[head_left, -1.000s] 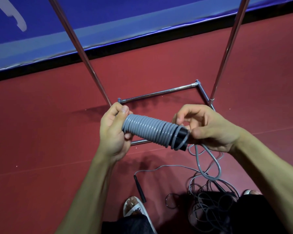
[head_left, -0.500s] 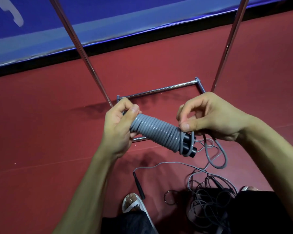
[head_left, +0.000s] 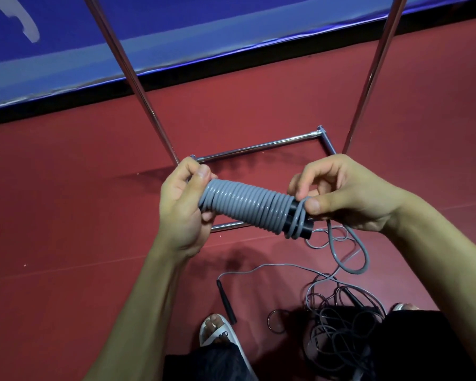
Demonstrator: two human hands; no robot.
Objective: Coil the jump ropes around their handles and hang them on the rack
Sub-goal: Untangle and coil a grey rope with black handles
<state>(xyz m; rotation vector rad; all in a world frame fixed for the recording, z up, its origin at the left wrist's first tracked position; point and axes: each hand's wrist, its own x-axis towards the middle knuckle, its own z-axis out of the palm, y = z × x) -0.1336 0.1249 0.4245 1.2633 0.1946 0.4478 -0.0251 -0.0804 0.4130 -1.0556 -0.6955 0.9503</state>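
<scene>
Floor at your feet: a tangle of loose ropes lies by your right leg. One black spare handle lies apart beside your sandal, with a metal ring near.
Left grip: your left hand is wrapped round the left end of the coil, thumb on top, holding it.
Right grip: your right hand pinches the grey cord between thumb and forefinger, right at the black handle ends.
Task's thing: the jump rope is held in the air between both hands, wound in close turns. Only the handle ends are bare, with looser turns crossing them.
Tail: a loop of cord hangs from your right hand toward the floor.
Handling, as judged: light; cord supple but springy and smooth, likely to spring loose if tension drops. Hold across the turns, not the bare ends.
Step, as judged: winding nearly done; tail unsecured; hanging not yet done.
Rack: its chrome base bars lie on the floor beyond your hands. Two uprights rise out of frame; the top rail is not in view.
Beyond: a blue wall panel.
</scene>
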